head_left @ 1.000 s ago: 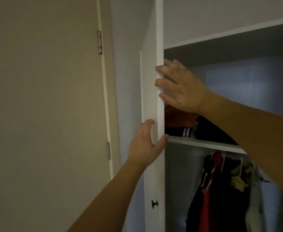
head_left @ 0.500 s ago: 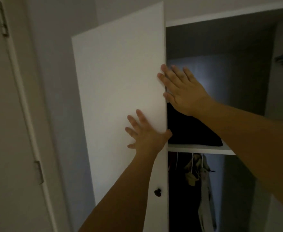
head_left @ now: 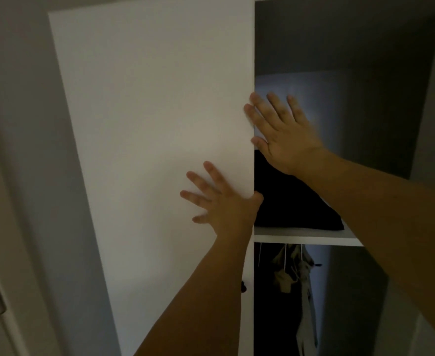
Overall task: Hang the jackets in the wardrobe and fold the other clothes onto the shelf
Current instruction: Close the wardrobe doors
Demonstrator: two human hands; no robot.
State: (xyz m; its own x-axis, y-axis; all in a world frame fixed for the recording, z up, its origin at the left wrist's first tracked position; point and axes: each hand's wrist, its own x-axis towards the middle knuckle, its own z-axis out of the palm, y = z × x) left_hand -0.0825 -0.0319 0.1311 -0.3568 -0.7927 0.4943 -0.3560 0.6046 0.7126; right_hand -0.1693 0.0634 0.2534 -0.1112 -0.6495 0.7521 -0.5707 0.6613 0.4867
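- The main risk, in my judgement, is pinched fingers: the right hand (head_left: 283, 140) has its fingertips (head_left: 249, 109) at the free edge of the white wardrobe door (head_left: 154, 140), and the thumb of the left hand (head_left: 221, 209) hooks around this same edge. If the door swings toward the frame, these fingers could be caught.
- A second risk is that the door meets the folded black garment (head_left: 296, 201) on the shelf (head_left: 308, 236). It lies at the left end of the shelf, just behind the door edge, so it could be pushed or pulled out of its fold.
- The left hand is wide, fingers spread and straight, the palm pressed flat on the door face near the edge. It holds nothing.
- The right hand is also wide, fingers straight and a little apart, touching the door edge from the inside. It grips nothing.
- Below the shelf, the hanging clothes (head_left: 293, 276) are on hangers inside the wardrobe; the light is too weak to tell whether they are jackets.
- A small dark knob (head_left: 243, 287) shows low on the door, beside the left forearm.
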